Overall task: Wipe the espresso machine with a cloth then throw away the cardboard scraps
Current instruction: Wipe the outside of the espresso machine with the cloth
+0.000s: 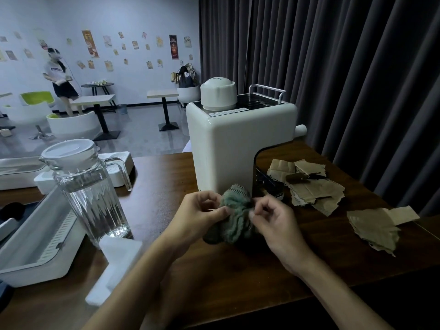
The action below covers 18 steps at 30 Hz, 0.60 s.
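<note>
Closest to the camera, two bare forearms reach forward over the dark wooden table. The left hand and the right hand both pinch a bunched grey-green cloth between thumb and fingertips, the cloth gathered into a loose wad between them, its lower part resting on the table. The fingers of both hands are curled in around the fabric.

To the left, a white foam block lies on the table beside a ribbed glass pitcher with a clear lid. Further left sits a white tray-like appliance with a slotted panel.

Just behind the cloth stands the cream-white espresso machine, upright, with a rounded white cap on its top and a metal rail beside it. The cloth is just in front of the machine's base; whether it touches it I cannot tell.

To the right of the machine, torn cardboard scraps lie in a loose heap on the table, with a second stack nearer the right edge, apart from the first.

Beyond the table hangs a dark curtain. Far back on the left, a person stands among small tables and white chairs, before a pale wall dotted with posters
</note>
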Each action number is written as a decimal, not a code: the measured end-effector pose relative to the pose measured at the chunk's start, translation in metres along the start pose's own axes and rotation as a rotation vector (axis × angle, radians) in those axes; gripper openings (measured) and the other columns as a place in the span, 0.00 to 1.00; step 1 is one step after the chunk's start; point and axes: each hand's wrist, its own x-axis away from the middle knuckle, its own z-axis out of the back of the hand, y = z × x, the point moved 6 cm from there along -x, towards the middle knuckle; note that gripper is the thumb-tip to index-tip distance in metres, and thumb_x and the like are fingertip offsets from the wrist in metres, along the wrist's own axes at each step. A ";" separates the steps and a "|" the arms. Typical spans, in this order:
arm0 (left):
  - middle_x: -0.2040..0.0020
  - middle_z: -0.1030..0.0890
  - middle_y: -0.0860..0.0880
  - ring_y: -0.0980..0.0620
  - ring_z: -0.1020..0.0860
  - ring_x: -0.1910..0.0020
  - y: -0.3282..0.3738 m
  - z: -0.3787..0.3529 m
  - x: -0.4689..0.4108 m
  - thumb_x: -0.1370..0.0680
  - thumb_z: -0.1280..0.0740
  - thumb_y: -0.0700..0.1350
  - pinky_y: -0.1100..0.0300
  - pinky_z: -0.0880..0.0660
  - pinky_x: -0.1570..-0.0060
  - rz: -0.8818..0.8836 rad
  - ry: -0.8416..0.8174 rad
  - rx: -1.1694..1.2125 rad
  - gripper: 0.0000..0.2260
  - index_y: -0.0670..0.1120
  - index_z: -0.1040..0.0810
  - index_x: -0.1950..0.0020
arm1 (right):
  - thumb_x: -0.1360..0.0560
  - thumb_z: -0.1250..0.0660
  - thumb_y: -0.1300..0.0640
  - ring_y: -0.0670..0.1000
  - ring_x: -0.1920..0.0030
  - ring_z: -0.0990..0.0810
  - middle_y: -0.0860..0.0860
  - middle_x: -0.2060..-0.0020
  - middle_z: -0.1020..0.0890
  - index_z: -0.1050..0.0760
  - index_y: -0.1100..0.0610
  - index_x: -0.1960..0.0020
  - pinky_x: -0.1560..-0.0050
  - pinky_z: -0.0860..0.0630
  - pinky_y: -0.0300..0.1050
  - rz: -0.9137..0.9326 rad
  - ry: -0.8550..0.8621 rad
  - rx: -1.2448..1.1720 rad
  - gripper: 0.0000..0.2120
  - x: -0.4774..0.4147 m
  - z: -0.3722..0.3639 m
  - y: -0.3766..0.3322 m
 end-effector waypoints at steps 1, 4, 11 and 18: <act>0.61 0.15 0.47 0.50 0.17 0.60 0.002 0.004 0.000 0.27 0.24 0.39 0.59 0.19 0.61 -0.022 0.061 -0.035 0.08 0.37 0.21 0.54 | 0.24 0.34 0.70 0.60 0.52 0.20 0.61 0.54 0.21 0.28 0.60 0.57 0.50 0.20 0.53 -0.011 0.043 0.000 0.07 -0.001 0.005 0.001; 0.59 0.16 0.48 0.44 0.20 0.63 0.008 0.007 0.000 0.27 0.23 0.38 0.49 0.19 0.58 -0.101 0.164 -0.157 0.09 0.41 0.22 0.53 | 0.26 0.29 0.62 0.54 0.46 0.18 0.54 0.49 0.18 0.26 0.55 0.42 0.49 0.21 0.46 -0.132 0.014 -0.191 0.14 -0.005 0.006 0.007; 0.58 0.14 0.51 0.55 0.16 0.60 0.019 -0.005 0.000 0.25 0.26 0.37 0.62 0.20 0.64 -0.188 0.055 -0.242 0.09 0.46 0.16 0.47 | 0.28 0.27 0.54 0.53 0.43 0.18 0.52 0.40 0.20 0.30 0.50 0.32 0.55 0.22 0.40 -0.247 -0.216 -0.251 0.26 -0.008 -0.018 0.017; 0.55 0.16 0.46 0.50 0.19 0.59 0.019 -0.005 0.001 0.25 0.26 0.38 0.52 0.20 0.62 -0.199 0.089 -0.133 0.04 0.46 0.16 0.54 | 0.27 0.29 0.65 0.51 0.42 0.20 0.50 0.46 0.19 0.23 0.49 0.44 0.45 0.19 0.52 -0.076 -0.028 -0.040 0.16 -0.013 -0.006 0.005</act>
